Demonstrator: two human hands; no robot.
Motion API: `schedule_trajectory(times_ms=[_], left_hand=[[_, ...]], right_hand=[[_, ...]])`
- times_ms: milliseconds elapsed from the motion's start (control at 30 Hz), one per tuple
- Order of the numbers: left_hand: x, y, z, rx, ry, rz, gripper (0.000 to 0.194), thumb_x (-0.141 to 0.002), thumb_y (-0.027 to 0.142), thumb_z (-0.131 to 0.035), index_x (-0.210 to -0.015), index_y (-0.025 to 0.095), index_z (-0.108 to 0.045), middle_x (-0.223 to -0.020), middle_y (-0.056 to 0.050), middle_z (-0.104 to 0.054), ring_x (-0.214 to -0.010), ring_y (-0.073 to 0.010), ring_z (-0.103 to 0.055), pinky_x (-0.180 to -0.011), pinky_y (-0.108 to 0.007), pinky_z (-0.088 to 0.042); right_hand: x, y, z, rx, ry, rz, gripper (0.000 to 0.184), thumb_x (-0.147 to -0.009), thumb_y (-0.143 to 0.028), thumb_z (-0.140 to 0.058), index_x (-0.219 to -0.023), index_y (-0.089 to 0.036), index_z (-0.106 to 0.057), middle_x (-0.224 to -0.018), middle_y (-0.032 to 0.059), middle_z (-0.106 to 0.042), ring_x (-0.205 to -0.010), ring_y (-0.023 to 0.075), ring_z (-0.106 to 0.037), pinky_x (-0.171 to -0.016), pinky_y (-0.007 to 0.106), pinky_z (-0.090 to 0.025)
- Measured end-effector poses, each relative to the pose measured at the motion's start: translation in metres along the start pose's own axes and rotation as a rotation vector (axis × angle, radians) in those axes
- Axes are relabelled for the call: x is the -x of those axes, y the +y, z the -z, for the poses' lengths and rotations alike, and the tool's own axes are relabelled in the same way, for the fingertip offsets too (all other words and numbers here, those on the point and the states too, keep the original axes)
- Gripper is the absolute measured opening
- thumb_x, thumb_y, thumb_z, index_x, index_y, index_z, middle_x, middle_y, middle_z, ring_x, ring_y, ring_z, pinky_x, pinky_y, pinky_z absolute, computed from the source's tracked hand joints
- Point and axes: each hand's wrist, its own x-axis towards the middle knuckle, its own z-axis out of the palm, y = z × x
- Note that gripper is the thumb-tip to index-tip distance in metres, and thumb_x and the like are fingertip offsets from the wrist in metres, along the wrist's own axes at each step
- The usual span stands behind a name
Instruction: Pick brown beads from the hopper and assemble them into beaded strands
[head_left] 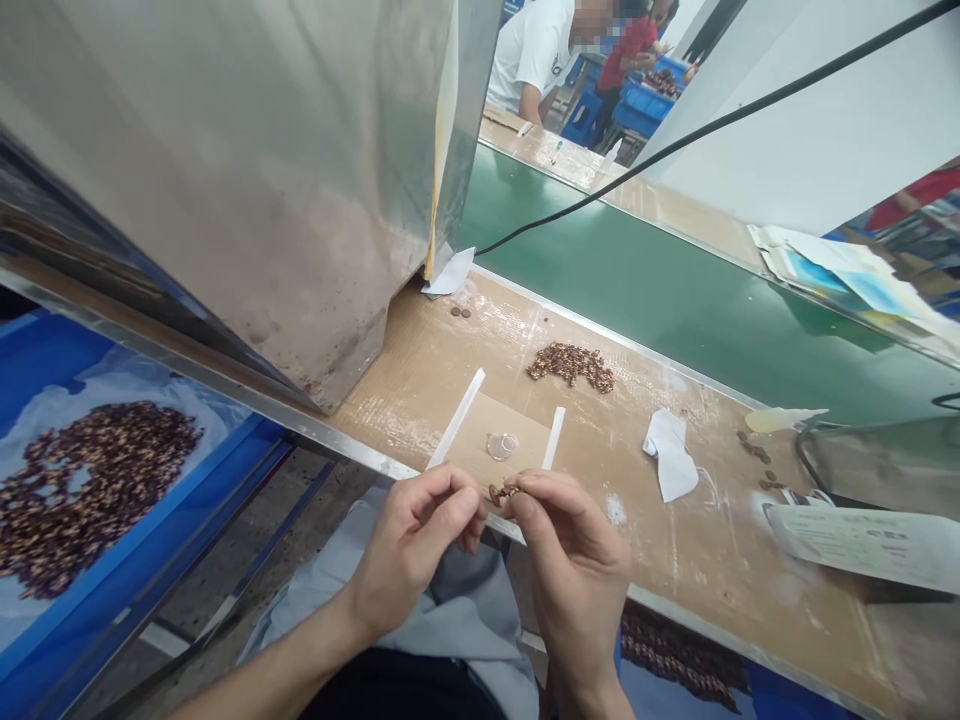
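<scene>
Pinching a brown piece (502, 493) with left hand (420, 530) and right hand (574, 550), could drop it past the bench (697, 570) below by slackening.

Bright, diffuse light puts pale glare on the tabletop (697, 550).

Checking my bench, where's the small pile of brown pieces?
In the head view, the pile lies right of centre on the bench, beyond your right hand, near the green belt.
</scene>
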Motion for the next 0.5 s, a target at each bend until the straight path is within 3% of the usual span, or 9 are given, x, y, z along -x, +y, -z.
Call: schedule_trajectory(times_ms=[167,500], left_hand=[[0.004,0.002,0.004,-0.176,-0.107,-0.064,0.049,-0.125,0.051,-0.057,-0.086,0.021,-0.066,-0.08,0.0,-0.064,-0.076,-0.0162,-0.06,-0.076,-0.031,-0.048],[-0.002,0.006,-0.006,-0.168,-0.125,-0.039,0.052,-0.126,0.056,-0.057,-0.086,0.023,-0.061,-0.079,0.001,-0.059,-0.074,-0.0162,-0.055,-0.072,-0.031,-0.046]], right_hand=[[0.002,0.001,0.0,-0.049,-0.017,-0.043,0.004,-0.113,-0.025,-0.09,-0.115,-0.028,-0.091,-0.108,0.0038,-0.084,-0.095,0.0191,-0.082,-0.085,0.028,-0.07],[0.006,-0.002,-0.005,-0.157,0.063,-0.057,0.002,-0.112,-0.027,-0.092,-0.111,-0.028,-0.092,-0.102,0.004,-0.081,-0.087,0.0195,-0.081,-0.075,0.028,-0.07]])
